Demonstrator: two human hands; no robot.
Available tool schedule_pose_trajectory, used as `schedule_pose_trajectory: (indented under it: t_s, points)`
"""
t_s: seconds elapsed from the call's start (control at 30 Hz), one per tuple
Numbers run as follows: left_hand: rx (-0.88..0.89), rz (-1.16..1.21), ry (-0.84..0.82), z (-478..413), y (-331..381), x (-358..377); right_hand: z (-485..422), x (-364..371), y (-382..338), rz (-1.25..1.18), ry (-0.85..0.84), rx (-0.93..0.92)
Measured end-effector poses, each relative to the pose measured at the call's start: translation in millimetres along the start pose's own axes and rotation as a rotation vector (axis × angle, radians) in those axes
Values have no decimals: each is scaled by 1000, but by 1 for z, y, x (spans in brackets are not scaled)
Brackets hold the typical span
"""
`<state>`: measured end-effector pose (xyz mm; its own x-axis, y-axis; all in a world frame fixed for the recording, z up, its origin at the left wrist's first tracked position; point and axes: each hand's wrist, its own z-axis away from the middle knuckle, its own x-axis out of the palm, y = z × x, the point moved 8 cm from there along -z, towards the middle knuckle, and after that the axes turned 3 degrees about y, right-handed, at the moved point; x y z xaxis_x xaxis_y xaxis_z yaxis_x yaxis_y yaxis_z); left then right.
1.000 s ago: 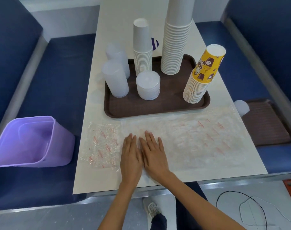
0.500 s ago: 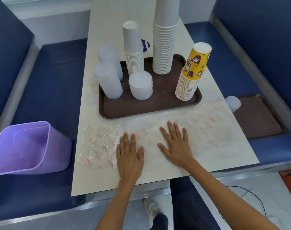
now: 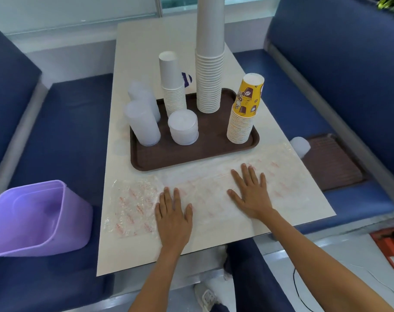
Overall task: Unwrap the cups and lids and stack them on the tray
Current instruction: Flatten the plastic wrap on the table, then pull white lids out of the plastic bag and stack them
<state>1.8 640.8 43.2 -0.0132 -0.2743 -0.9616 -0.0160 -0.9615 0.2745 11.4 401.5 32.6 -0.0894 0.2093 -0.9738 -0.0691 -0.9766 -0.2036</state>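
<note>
A pale worktop (image 3: pixel 146 52) stood between blue bench seats. On it the brown tray (image 3: pixel 191 161) held upturned cups: a tall white stack (image 3: pixel 209 64), a shorter white stack (image 3: pixel 172 86) and a yellow printed stack (image 3: pixel 245 113), with a low pile of white lids (image 3: pixel 183 127) and translucent stacks (image 3: pixel 143 124) at its left side. Just in front of the tray a clear wrapper (image 3: pixel 209 192) with red print lay flat. The left hand (image 3: pixel 173 215) and right hand (image 3: pixel 251 194) pressed on it, palms down, fingers spread, apart from each other. A purple bin (image 3: pixel 34 221) sat on the left seat.

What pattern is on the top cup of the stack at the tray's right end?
Head view: the top cup is yellow with brown-and-white coffee-themed drawings.
</note>
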Motion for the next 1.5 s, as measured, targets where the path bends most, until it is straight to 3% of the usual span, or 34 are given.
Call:
schedule_pose_trajectory:
  t_s: [0.23,0.43,0.53,0.7,0.87,0.97,1.07,1.2,1.33,1.5]
  points:
    - [15,29,7,-10,1,-8,-4,-10,0,-13,-36,28]
    - [-171,92,40,-34,20,-29,-18,-50,8,-153,177,39]
    - [-13,219,93,-46,70,-34,-20,-74,28,-241,302,59]
    - [352,436,-14,-55,194,-29,-21,-105,101,-319,439,169]
    - [445,578,-107,-62,305,-11,-24,-127,190,-401,482,290]
    - [370,693,-199,-69,372,12,-28,-130,259,-480,425,439]
    - [265,727,-405,-87,443,63,-44,-115,333,-620,274,556]
    - [58,757,-572,-120,487,136,-68,-89,401,-783,157,663]
    - [-98,713,-597,-158,501,199,-99,-47,452,-908,91,735]
    - [-135,586,-532,-212,509,271,-137,28,495,-1024,45,831]
